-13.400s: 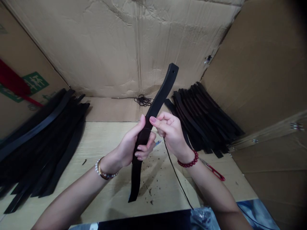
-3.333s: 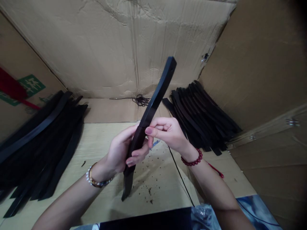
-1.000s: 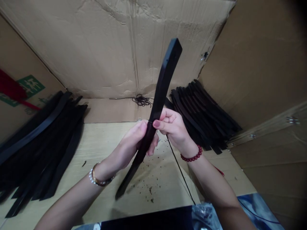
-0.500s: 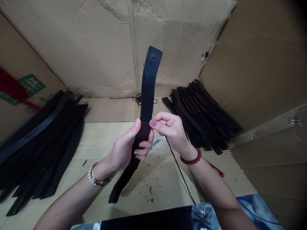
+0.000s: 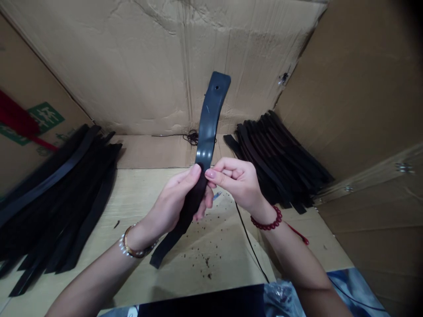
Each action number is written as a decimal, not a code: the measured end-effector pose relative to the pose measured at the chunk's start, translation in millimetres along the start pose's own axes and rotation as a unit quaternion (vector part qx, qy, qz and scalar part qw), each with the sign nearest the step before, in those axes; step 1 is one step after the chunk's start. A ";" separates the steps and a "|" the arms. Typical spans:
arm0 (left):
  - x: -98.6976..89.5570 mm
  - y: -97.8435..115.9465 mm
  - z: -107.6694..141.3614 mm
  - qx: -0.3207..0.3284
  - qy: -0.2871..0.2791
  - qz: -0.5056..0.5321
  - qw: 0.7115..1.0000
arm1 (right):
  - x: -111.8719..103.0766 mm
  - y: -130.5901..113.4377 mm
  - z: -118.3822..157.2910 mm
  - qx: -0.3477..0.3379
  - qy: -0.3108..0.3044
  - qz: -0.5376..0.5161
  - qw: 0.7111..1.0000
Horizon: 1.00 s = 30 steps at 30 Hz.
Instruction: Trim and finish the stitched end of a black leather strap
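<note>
Cardboard walls (image 5: 132,66) box in the whole scene, and against them sits the pale bench (image 5: 142,198), with a heap of black straps (image 5: 56,193) along its left side and a second stack of dark straps (image 5: 277,163) banked up past its far right corner. Beyond the bench's back edge, a small coil of black cord (image 5: 191,138) sits on a cardboard ledge. And over the middle of the bench, there it is: a single black leather strap (image 5: 206,136), held up along a long curving line from low left to high right, with a punched hole (image 5: 217,87) near its top end. The left hand (image 5: 175,198) is the nearer one and has the strap, its grip closed firmly round the strap's middle. The upper length stands clear above that grip, while the lower tail swings down and left toward the bench. The right hand (image 5: 234,180) comes in just beside the strap, thumb and forefinger pinched together at its edge; whether they hold anything is too fine to tell. A thin black cord (image 5: 251,242) runs from beneath that hand across the bench, past scattered dark crumbs (image 5: 205,262).
</note>
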<state>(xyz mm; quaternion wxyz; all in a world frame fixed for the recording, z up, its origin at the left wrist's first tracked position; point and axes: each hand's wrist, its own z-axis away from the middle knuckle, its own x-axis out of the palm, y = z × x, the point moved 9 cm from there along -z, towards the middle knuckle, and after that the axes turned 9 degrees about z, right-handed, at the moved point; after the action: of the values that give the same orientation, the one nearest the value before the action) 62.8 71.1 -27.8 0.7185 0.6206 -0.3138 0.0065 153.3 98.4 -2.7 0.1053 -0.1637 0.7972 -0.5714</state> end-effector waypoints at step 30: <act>-14.6 9.4 -3.6 0.025 0.062 0.040 0.997 | -22.8 18.6 28.9 0.081 0.080 0.026 0.993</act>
<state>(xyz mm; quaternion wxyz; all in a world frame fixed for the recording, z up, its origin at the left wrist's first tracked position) 48.9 82.0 -26.3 0.7198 0.6240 -0.2932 0.0814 182.0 87.2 -30.1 0.0689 -0.0875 0.7583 -0.6423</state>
